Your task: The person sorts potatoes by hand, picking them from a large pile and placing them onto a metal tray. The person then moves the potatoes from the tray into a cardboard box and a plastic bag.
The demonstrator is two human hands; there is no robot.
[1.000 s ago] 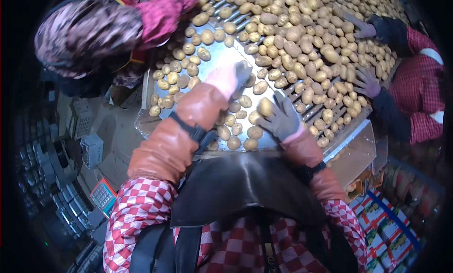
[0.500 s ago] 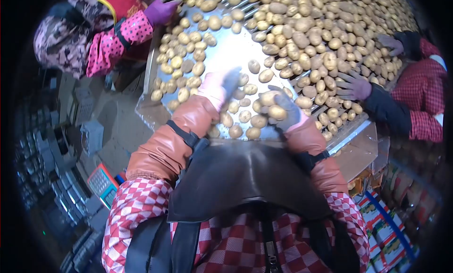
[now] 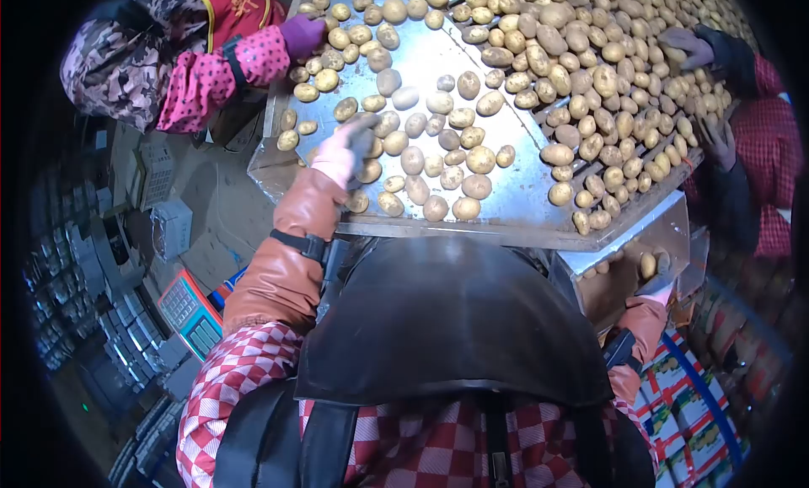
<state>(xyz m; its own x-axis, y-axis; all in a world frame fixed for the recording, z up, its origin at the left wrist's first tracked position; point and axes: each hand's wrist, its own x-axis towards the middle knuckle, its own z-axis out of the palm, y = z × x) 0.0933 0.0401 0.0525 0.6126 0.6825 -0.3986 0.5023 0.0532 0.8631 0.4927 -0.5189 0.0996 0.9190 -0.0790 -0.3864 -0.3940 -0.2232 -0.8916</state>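
Note:
My left hand [image 3: 357, 144], in a grey glove with a pink cuff, reaches over the left part of the metal sorting table [image 3: 514, 203]. Its fingers are stretched out, touching or just above several loose potatoes [image 3: 412, 159]. Down to the right, past the table's front edge, my gloved right hand [image 3: 660, 279] is at a bin [image 3: 608, 296] below the tabletop. One potato [image 3: 648, 265] lies against its fingers, which appear curled around it; part of the grip is hidden. More potatoes sit inside that bin.
A large potato heap [image 3: 590, 75] covers slatted bars at the right back. One co-worker's purple glove [image 3: 303, 36] rests at the table's left edge. Another co-worker's gloved hands [image 3: 687, 48] are at the heap's right side. Printed cartons [image 3: 687, 404] stand low right; a scale [image 3: 190, 311] stands low left.
My right hand has left the tabletop with potato and moved right and down to the bin. My left hand has shifted left. The co-worker's nearer hand on the right has drawn back.

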